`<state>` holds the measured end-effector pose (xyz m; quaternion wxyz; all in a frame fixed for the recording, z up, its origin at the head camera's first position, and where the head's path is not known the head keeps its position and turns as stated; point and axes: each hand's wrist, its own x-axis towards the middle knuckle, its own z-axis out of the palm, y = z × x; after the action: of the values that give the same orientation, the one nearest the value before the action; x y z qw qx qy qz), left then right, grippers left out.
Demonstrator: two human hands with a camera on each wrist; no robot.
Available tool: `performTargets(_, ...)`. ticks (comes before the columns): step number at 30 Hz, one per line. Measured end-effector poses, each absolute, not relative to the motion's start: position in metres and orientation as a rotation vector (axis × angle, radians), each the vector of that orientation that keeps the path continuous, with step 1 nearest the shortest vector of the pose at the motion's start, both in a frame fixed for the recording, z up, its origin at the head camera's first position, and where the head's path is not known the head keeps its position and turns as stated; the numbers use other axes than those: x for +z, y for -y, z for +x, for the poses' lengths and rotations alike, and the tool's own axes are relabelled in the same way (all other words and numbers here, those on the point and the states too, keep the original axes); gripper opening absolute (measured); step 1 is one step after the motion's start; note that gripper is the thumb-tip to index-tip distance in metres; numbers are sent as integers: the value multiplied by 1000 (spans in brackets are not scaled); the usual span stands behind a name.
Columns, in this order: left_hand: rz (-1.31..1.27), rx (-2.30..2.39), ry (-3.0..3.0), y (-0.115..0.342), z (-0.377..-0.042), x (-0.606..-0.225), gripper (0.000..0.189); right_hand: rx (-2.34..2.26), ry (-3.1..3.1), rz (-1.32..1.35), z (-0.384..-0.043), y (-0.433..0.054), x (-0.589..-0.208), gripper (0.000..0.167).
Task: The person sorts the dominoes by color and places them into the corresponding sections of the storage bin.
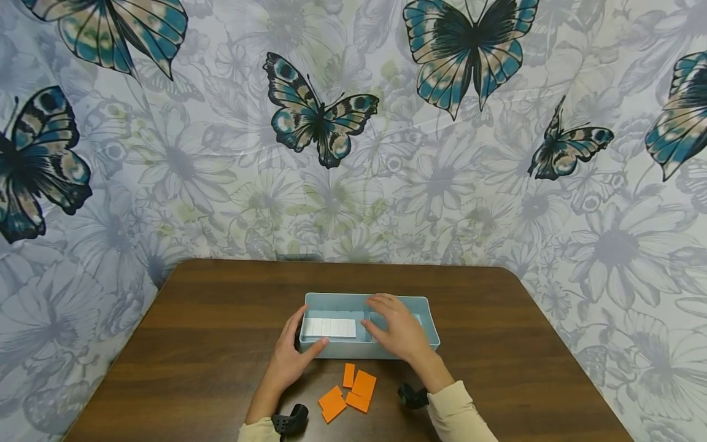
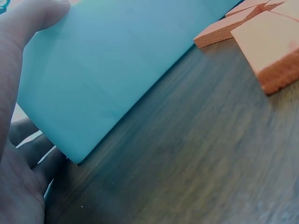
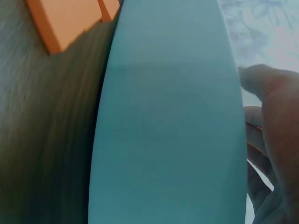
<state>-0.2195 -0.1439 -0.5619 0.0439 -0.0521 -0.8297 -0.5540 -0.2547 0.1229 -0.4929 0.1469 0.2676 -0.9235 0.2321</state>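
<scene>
A pale blue divided box (image 1: 353, 350) stands on the table, its front wall filling much of both wrist views. A row of white rectangular pieces (image 1: 330, 328) lies in its left compartment. My left hand (image 1: 289, 359) spans the box's left front corner, thumb at the front rim, fingers stretched along the left end. Over the right compartment is my right hand (image 1: 402, 331), fingers extended and thumb apart, hiding much of that compartment. Several flat orange blocks (image 1: 363, 385) lie loosely grouped in front of the box, between the two forearms.
The brown wooden table (image 1: 221, 307) has rounded far corners. Behind it hangs a butterfly-and-flower patterned cloth (image 1: 442, 184). Black bands with camera mounts (image 1: 291, 421) sit on both wrists, below cream sleeves (image 1: 461, 414).
</scene>
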Motion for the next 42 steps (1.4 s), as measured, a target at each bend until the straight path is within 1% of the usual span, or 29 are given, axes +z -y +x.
performTargets(4,-162,-1691,2537,144,-220,-561,89,696,2631,716,-250,-140,-493,58)
performTargets(10,-160,-1688,2539,143,-219,-562,89,679,2663,555,-241,-160,-495,71)
performTargets(17,-158,-1683,2533,143,-220,-563,89,763,2514,459,-234,-175,-509,72)
performTargets(23,-160,-1678,2532,143,-220,-563,89,859,2513,361,-231,-184,-523,77)
performTargets(29,-167,-1654,2539,142,-220,-563,89,965,2493,251,-227,-187,-541,74)
performTargets(38,-179,-1638,2529,141,-220,-566,89,1091,2375,193,-225,-190,-557,76)
performTargets(42,-199,-1627,2484,141,-220,-566,90,1110,2365,180,-225,-194,-562,81)
